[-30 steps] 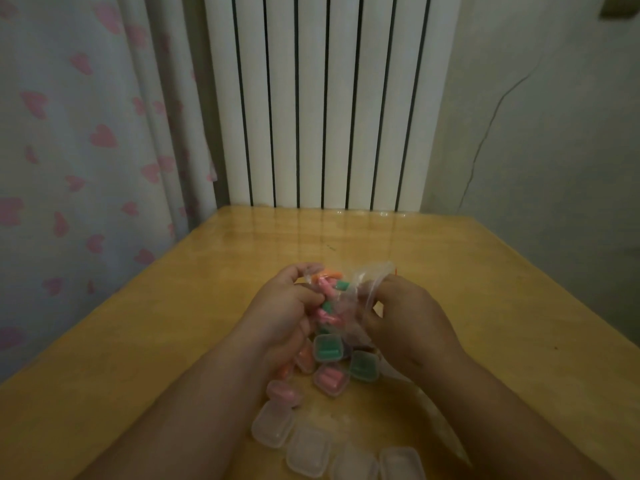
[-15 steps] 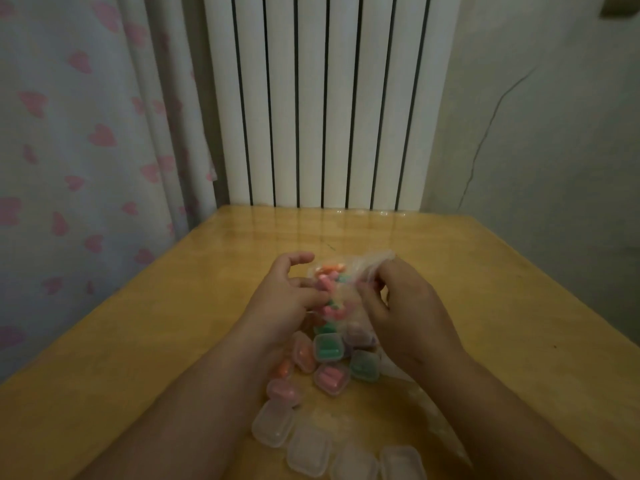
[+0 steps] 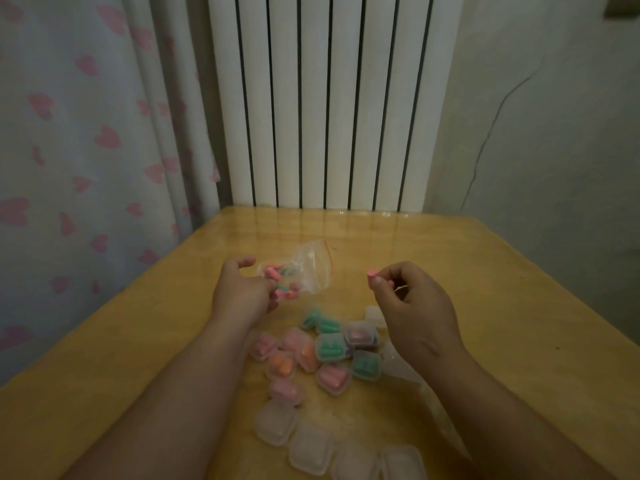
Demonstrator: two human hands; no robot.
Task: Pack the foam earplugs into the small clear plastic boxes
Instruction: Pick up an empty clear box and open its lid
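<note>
Head view: the right hand point(image 3: 414, 306) is raised above the counter point(image 3: 512, 299), pinching one pink earplug point(image 3: 371, 273) between thumb and forefinger, the other fingers curled in; the left hand point(image 3: 242, 292) grips the near edge of a clear zip bag point(image 3: 313, 268), fingers curled round the plastic; the bag lies on the counter beyond that hand and holds loose earplugs point(image 3: 277, 272), pink and green; the two hands are well apart. Between the forearms sits a cluster of filled boxes point(image 3: 330, 347), small and clear, showing green, pink and orange plugs inside, several touching one another; nearer the body a row of empty boxes point(image 3: 310, 452) lies side by side. Behind the counter stands a white radiator point(image 3: 329, 98); a curtain point(image 3: 69, 133) with pink hearts hangs to the left; a cracked wall point(image 3: 554, 140) is to the right.
</note>
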